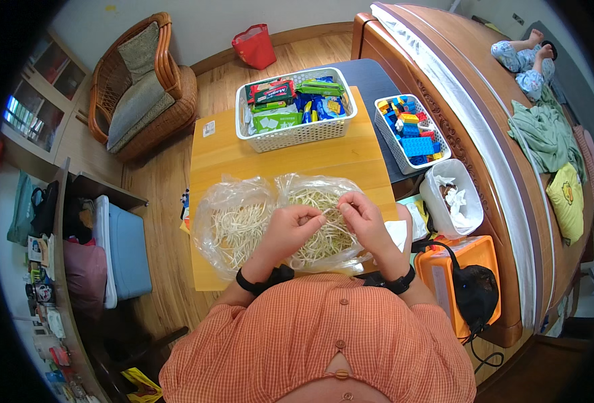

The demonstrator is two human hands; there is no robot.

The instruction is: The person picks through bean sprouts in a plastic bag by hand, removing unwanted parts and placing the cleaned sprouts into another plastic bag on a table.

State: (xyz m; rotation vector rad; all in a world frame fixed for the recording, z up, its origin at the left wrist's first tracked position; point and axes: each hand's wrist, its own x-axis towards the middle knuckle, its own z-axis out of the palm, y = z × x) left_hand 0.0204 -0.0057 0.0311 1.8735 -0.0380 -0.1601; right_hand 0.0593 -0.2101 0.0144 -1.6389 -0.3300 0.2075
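My left hand [295, 226] and my right hand [361, 216] are raised over a clear plastic bag [345, 184] of bean sprouts [322, 244]. Thumb and forefinger are pinched together on each hand, and a thin pale bean sprout [331, 210] appears to run between them. Beside it on the left, a second clear plastic bag [204, 216] lies spread on the wooden table [287, 163] with whiter sprouts [241, 226] on it.
A white plastic basket [302, 136] of packaged snacks stands at the table's far side. To the right are a basket of toy bricks [418, 146], a waste bin [453, 201] with tissues and an orange crate [438, 277]. Another person's legs [529, 55] rest on the bed.
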